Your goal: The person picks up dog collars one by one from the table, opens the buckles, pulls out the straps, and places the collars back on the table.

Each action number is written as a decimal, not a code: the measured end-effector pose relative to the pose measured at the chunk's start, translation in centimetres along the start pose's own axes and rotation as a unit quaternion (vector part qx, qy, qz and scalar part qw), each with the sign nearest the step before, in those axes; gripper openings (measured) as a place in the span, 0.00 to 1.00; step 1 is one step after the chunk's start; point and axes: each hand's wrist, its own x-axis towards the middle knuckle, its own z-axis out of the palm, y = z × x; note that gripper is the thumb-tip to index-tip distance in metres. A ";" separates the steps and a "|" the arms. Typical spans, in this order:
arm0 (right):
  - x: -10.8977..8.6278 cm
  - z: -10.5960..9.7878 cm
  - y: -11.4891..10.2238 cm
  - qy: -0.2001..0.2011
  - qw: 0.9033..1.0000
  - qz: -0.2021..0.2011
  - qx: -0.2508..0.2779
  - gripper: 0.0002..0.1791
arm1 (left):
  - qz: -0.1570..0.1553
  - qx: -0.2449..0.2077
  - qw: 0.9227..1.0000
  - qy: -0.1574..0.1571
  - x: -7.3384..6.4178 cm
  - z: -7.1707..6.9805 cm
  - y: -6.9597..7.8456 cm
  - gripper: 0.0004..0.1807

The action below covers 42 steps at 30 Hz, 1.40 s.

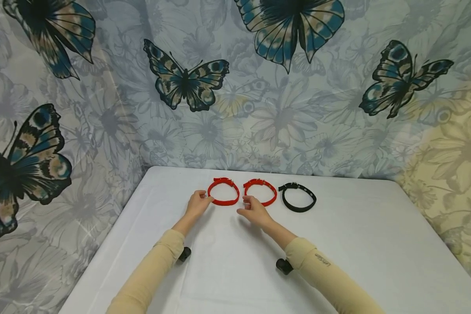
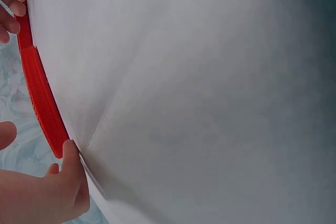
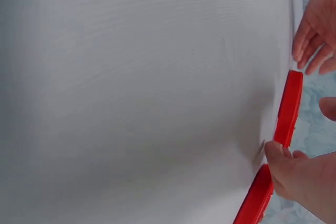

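Note:
Three collars lie side by side in the head view: a left red collar (image 1: 225,202), a middle red collar (image 1: 270,203) and a black collar (image 1: 299,209), each fastened in a loop. My left hand (image 1: 198,204) is beside the left red collar, its thumb at that collar's near left edge. In the left wrist view, the left thumb meets the end of the red band (image 2: 44,106); whether it presses is unclear. My right hand (image 1: 256,212) reaches over the near left side of the middle red collar, fingers spread loosely. The right wrist view shows the right thumb (image 3: 275,156) between both red bands.
A white cloth covers the table (image 1: 353,244). Butterfly-patterned fabric (image 1: 282,122) hangs behind and at the sides. The black collar's buckle and small metal studs face the far edge. Dark wrist cameras (image 1: 284,266) sit under both sleeves.

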 end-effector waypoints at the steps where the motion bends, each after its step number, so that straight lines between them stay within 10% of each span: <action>1: 0.1 0.1 -0.1 -0.002 1.000 0.004 0.003 0.32 | 0.003 0.001 1.000 0.003 0.1 0.0 0.0 0.30; 42: 1.8 1.7 -1.5 -0.002 0.983 0.101 0.153 0.33 | 0.019 0.015 0.999 0.032 1.0 1.0 0.0 0.22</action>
